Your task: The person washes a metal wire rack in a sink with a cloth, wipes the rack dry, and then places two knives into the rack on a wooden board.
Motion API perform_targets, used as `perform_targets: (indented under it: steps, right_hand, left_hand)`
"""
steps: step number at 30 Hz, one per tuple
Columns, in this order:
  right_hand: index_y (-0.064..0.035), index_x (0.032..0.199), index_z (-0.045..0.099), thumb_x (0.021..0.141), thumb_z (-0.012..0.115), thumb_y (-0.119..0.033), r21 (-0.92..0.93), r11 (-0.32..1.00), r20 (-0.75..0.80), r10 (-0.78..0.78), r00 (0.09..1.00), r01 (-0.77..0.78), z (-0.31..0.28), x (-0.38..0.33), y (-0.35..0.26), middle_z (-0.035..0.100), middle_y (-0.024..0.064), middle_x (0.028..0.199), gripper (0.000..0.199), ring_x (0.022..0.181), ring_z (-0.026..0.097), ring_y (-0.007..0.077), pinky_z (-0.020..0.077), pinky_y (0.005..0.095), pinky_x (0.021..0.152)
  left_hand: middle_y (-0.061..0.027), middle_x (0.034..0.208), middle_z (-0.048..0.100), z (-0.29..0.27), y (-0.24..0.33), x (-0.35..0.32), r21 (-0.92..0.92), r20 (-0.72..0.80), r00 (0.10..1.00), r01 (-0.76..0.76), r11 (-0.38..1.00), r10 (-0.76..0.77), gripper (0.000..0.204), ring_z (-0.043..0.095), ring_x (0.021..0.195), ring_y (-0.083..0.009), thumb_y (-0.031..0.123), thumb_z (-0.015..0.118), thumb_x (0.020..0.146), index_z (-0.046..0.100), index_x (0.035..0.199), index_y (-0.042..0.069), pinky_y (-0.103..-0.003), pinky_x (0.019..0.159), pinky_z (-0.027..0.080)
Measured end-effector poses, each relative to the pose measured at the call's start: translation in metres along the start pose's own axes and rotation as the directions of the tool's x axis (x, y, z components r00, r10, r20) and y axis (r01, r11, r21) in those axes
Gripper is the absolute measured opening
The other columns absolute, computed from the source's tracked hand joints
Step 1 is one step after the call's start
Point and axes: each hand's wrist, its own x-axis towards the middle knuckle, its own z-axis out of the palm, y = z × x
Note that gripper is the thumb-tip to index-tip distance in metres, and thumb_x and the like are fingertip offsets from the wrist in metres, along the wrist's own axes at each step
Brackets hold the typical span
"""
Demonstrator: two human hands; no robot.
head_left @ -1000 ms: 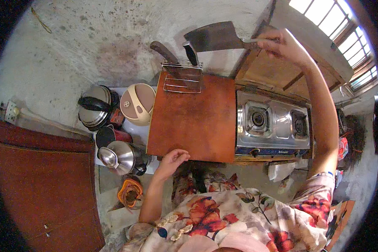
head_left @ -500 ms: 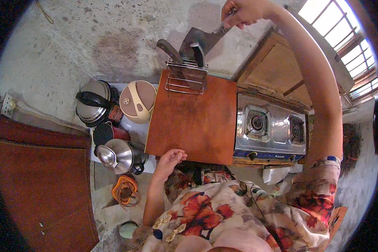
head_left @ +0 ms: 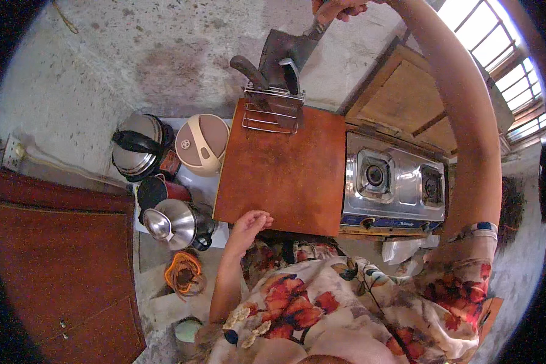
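Observation:
At the top of the view my right hand (head_left: 340,8) is closed around the handle of a cleaver (head_left: 285,51). Its dark, broad blade stands upright against the wall, and the lower part goes down behind the other handles into a wire knife rack (head_left: 270,130). Two more knives sit in that rack: one with a dark curved handle (head_left: 249,71), one with a black and silver handle (head_left: 290,76). The rack stands at the far edge of a reddish-brown wooden board (head_left: 285,170). My left hand (head_left: 252,227), fingers loosely curled together and holding nothing visible, rests by the board's near left edge.
A two-burner gas stove (head_left: 394,182) adjoins the board on the right, below a wooden panel (head_left: 406,91). To the left stand a lidded pot (head_left: 138,148), a beige-lidded cooker (head_left: 201,144), a red container (head_left: 164,191) and a steel jug (head_left: 179,224). An orange-rimmed basket (head_left: 184,273) sits lower.
My right hand has moved up and slightly left, and the cleaver has risen a little in the rack. The left hand stays by the board's edge.

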Motion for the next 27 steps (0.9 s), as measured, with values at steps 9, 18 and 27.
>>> perform_targets:
  steps: [9,18,27]
  right_hand:
    - [-0.0041,0.072,0.065,0.076,0.070,-0.025,0.018,0.999,0.077,0.025,0.997,-0.026,0.038,0.078,-0.005,0.060,0.0057,0.058,0.021,0.043,0.051,0.0126,0.0382,0.0274,0.039]
    - [-0.0053,0.071,0.063,0.080,0.066,-0.029,-0.008,0.999,0.014,0.040,0.999,-0.039,0.036,0.068,-0.005,0.060,0.0057,0.060,0.025,0.047,0.054,0.0144,0.0412,0.0290,0.041]
    - [-0.0049,0.082,0.057,0.086,0.055,-0.055,-0.019,0.998,0.043,0.069,0.997,-0.068,0.091,0.084,0.003,0.059,0.0070,0.061,0.051,0.048,0.056,0.0155,0.0426,0.0294,0.041]
  left_hand:
    - [-0.0083,0.101,0.064,0.000,-0.016,0.014,0.012,0.075,0.997,-0.033,0.999,0.032,0.023,0.060,0.095,-0.0157,0.019,0.053,0.095,0.058,0.108,0.001,-0.029,0.086,0.048]
    - [-0.0100,0.105,0.064,0.011,-0.012,0.015,0.042,0.164,0.986,-0.012,0.999,0.005,0.024,0.061,0.097,-0.0180,0.019,0.050,0.097,0.057,0.111,0.001,-0.032,0.090,0.047]
    - [-0.0079,0.102,0.063,0.010,-0.019,0.021,0.021,0.180,0.983,0.010,1.000,-0.014,0.022,0.060,0.095,-0.0152,0.017,0.052,0.095,0.056,0.109,0.000,-0.029,0.086,0.047]
